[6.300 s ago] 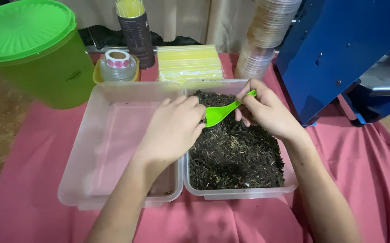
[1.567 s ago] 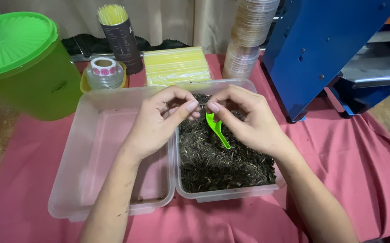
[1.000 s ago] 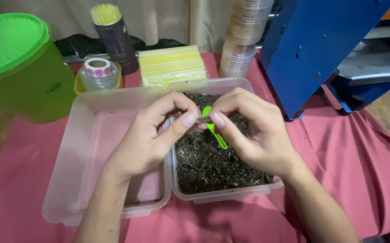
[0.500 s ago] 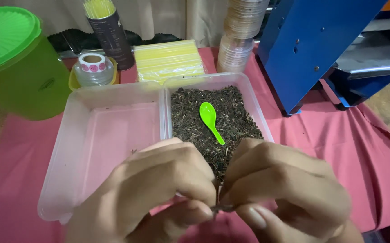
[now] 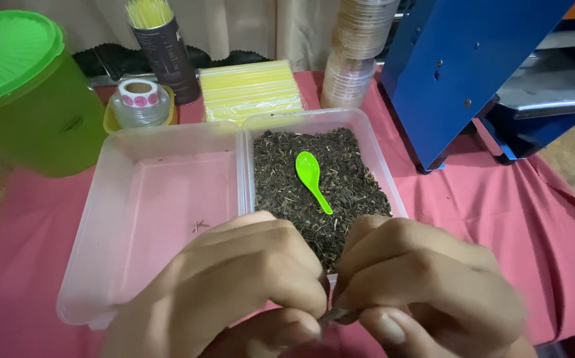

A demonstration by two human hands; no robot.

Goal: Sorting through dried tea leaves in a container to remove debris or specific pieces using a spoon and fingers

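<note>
At the far left a large green tub [image 5: 32, 113] with a bright green lid stands on the pink cloth [image 5: 500, 219] that covers the tabletop. Just to its right a roll of round stickers [image 5: 140, 101] sits in a shallow yellow dish, and behind that rises a dark cylinder [image 5: 165, 56] filled with thin yellow sticks. A flat pack of pale yellow straws [image 5: 251, 91] lies next to it, touching the back of the two containers.

The clear plastic container on the left [image 5: 155, 219] holds only a few stray bits on its bottom. Pressed against its side, the clear container on the right [image 5: 377, 159] is filled with dark loose tea leaves [image 5: 281, 179] — a small lime-green spoon [image 5: 312, 176] lies on top of them, bowl toward the back, handle pointing forward and right.

Close to the camera, in front of both containers, the left hand [image 5: 234, 292] and the right hand [image 5: 427, 292] meet fingertip to fingertip. Both sets of fingers are curled closed and pinch a small thin dark piece [image 5: 336, 313] between them, held above the near rim of the tea container; what it is cannot be told.

Behind the tea container stands a stack of clear plastic lids [image 5: 360, 50], and at the right a blue metal machine [image 5: 473, 73] rests on the cloth.
</note>
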